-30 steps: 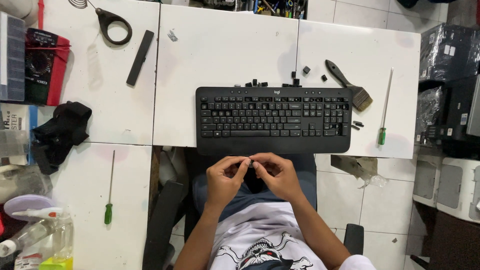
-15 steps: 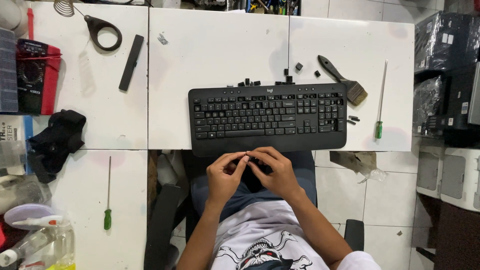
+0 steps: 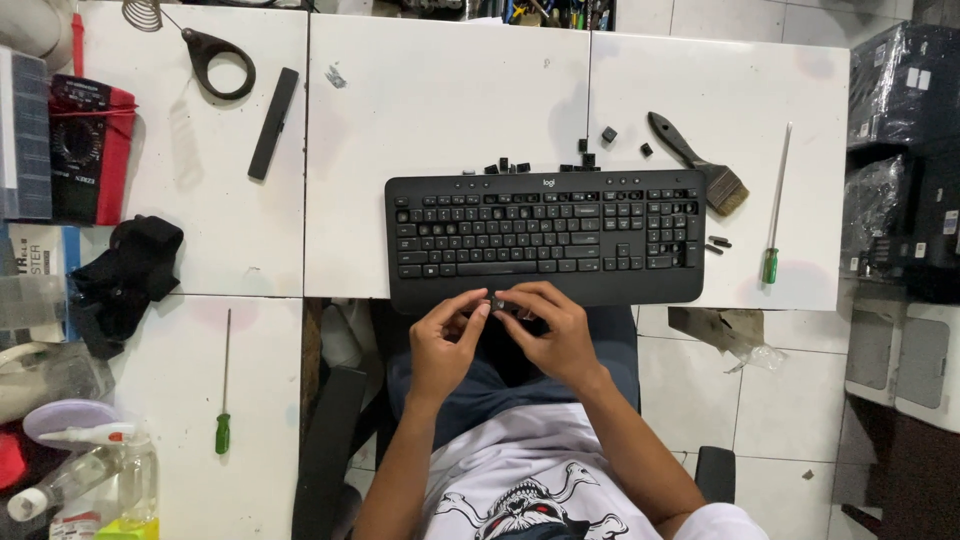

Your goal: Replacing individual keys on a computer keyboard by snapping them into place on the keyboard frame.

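At your far left a red and black meter (image 3: 85, 150) lies flat by the edge of the white table (image 3: 440, 110), with a black ring-shaped tool (image 3: 218, 62) and a flat black bar (image 3: 274, 123) lying near it. Below them a crumpled black cloth (image 3: 125, 275) sits at the table edge, and lower still a green-handled screwdriver (image 3: 224, 385) lies on the near-left table, shaft pointing away from you, beside clear plastic bottles (image 3: 90, 480). In the middle, the black keyboard (image 3: 545, 238) lies square to you at the table's front edge, with a row of loose black keycaps (image 3: 520, 166) touching or just beyond its far edge. Your left hand (image 3: 445, 345) is raised just in front of the keyboard's near edge, fingers curled, thumb and forefinger pinching a small dark piece (image 3: 496, 303). Your right hand (image 3: 550, 335) meets it from the other side, its fingertips closed on the same piece, so both hands grip it together over your lap, just short of the keyboard's palm rest. What kind of piece it is, you cannot tell; it is too small. Right of the keyboard a paintbrush (image 3: 700, 165) with a black handle lies slantwise, bristles near the keyboard's far right corner. A second green-handled screwdriver (image 3: 774, 215) lies near the table's right edge.
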